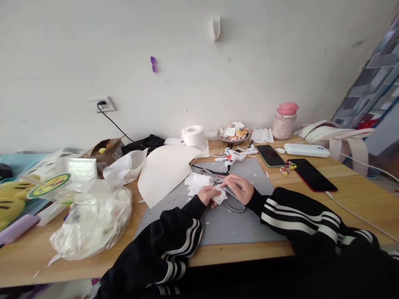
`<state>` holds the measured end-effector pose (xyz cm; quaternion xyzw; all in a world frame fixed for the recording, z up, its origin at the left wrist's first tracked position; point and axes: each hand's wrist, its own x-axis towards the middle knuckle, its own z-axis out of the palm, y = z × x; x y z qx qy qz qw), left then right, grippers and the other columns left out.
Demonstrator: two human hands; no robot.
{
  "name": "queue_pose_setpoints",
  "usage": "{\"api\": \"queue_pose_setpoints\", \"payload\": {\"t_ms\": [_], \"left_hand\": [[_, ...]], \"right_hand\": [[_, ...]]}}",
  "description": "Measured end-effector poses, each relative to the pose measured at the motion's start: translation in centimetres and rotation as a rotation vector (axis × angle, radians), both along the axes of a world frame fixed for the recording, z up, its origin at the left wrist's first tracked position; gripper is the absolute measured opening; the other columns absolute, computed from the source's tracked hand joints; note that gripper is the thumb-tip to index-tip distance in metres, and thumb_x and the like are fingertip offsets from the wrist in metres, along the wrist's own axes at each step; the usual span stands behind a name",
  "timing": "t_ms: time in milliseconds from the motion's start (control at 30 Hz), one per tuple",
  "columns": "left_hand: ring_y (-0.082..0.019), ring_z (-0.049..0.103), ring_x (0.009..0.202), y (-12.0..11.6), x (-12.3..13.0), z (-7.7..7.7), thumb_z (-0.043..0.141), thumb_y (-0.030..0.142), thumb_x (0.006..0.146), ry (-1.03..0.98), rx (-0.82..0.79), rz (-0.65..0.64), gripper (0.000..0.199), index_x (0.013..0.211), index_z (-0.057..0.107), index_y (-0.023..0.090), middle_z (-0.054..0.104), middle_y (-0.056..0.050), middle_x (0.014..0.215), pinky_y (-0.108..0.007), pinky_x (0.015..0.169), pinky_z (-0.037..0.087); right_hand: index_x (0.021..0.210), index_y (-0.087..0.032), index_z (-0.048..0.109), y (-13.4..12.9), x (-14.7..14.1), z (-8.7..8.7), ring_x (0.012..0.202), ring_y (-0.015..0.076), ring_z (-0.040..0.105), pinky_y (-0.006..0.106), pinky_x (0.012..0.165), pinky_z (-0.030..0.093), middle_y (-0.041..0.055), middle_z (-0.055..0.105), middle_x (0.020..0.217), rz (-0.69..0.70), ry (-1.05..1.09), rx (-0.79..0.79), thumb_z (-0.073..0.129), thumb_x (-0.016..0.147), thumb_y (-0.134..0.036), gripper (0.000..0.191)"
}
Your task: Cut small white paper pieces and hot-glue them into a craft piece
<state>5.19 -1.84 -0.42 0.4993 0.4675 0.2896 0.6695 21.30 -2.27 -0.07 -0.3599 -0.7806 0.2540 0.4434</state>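
My left hand (pixel 208 195) is closed around the edge of a small white cut-out piece (pixel 220 195) with a wavy outline and dark marks, perhaps paper. The fingertips of my right hand (pixel 238 187) meet the upper right of the same piece, thumb and forefinger close together. A pair of scissors (pixel 236 206) with grey handles lies on the grey cutting mat (pixel 205 228), partly hidden by my right hand. Just behind my left hand are white paper scraps (pixel 199 182).
A large white sheet (pixel 166 172) and a crumpled plastic bag (pixel 93 220) lie left. At the back stand a tissue roll (pixel 193 136), a bowl of scraps (pixel 233 135) and a pink-lidded bottle (pixel 284 121). Two phones, one a red-edged phone (pixel 313 174) on a cable, lie right.
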Motion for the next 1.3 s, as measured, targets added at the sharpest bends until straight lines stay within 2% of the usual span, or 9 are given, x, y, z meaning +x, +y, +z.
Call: {"api": "queue_pose_setpoints", "payload": {"t_ms": [367, 567, 700, 800, 933, 1133, 1300], "left_hand": [[-0.008, 0.035, 0.027, -0.33, 0.17, 0.51, 0.051, 0.015, 0.071, 0.031, -0.004, 0.018, 0.018, 0.052, 0.048, 0.016, 0.043, 0.004, 0.03, -0.022, 0.034, 0.023], [-0.008, 0.035, 0.027, -0.36, 0.23, 0.63, 0.045, 0.011, 0.071, 0.036, -0.02, 0.016, 0.019, 0.054, 0.05, 0.015, 0.043, 0.003, 0.029, -0.022, 0.034, 0.022], [-0.008, 0.035, 0.027, -0.37, 0.27, 0.69, 0.047, 0.013, 0.071, 0.03, -0.017, 0.02, 0.018, 0.053, 0.051, 0.014, 0.044, 0.003, 0.03, -0.022, 0.034, 0.022], [-0.007, 0.035, 0.026, -0.34, 0.25, 0.62, 0.052, 0.015, 0.069, 0.027, -0.019, 0.021, 0.018, 0.051, 0.051, 0.015, 0.044, 0.004, 0.03, -0.021, 0.034, 0.022], [-0.007, 0.035, 0.026, -0.32, 0.21, 0.56, 0.049, 0.013, 0.07, 0.017, -0.023, 0.023, 0.019, 0.051, 0.051, 0.015, 0.044, 0.003, 0.029, -0.022, 0.033, 0.021], [-0.007, 0.036, 0.026, -0.34, 0.21, 0.61, 0.053, 0.017, 0.068, 0.041, -0.004, 0.036, 0.017, 0.051, 0.05, 0.015, 0.044, 0.003, 0.03, -0.021, 0.034, 0.023], [-0.007, 0.035, 0.026, -0.31, 0.2, 0.49, 0.052, 0.017, 0.066, 0.026, 0.007, 0.014, 0.016, 0.05, 0.051, 0.015, 0.044, 0.003, 0.029, -0.021, 0.032, 0.023]], "right_hand": [[0.077, -0.034, 0.063, 0.22, 0.42, 0.2, 0.085, 0.0235, 0.061, 0.041, 0.082, 0.05, 0.0095, 0.066, 0.084, 0.033, -0.135, 0.02, 0.037, 0.084, -0.041, 0.028], [0.087, -0.033, 0.063, -0.11, 0.27, 0.24, 0.088, 0.021, 0.062, 0.038, 0.082, 0.05, 0.0083, 0.065, 0.093, -0.024, -0.058, 0.045, 0.033, 0.087, -0.038, 0.031], [0.083, -0.035, 0.065, -0.1, 0.21, 0.27, 0.089, 0.0208, 0.062, 0.039, 0.084, 0.05, 0.0067, 0.067, 0.088, 0.035, -0.06, 0.059, 0.033, 0.088, -0.035, 0.032], [0.079, -0.036, 0.066, 0.0, 0.23, 0.26, 0.084, 0.0213, 0.063, 0.039, 0.081, 0.051, 0.006, 0.068, 0.084, 0.019, -0.073, 0.041, 0.033, 0.086, -0.036, 0.033], [0.077, -0.035, 0.066, 0.06, 0.24, 0.12, 0.079, 0.0203, 0.064, 0.038, 0.077, 0.053, 0.0068, 0.067, 0.08, 0.028, -0.06, 0.068, 0.033, 0.087, -0.037, 0.035], [0.075, -0.033, 0.065, 0.01, 0.21, 0.16, 0.08, 0.0215, 0.063, 0.039, 0.078, 0.051, 0.0076, 0.067, 0.081, 0.03, -0.084, 0.012, 0.035, 0.085, -0.04, 0.033], [0.066, -0.03, 0.06, 0.18, 0.19, 0.35, 0.075, 0.0211, 0.063, 0.038, 0.07, 0.052, 0.0079, 0.066, 0.077, -0.054, -0.012, -0.052, 0.032, 0.087, -0.037, 0.036]]}}
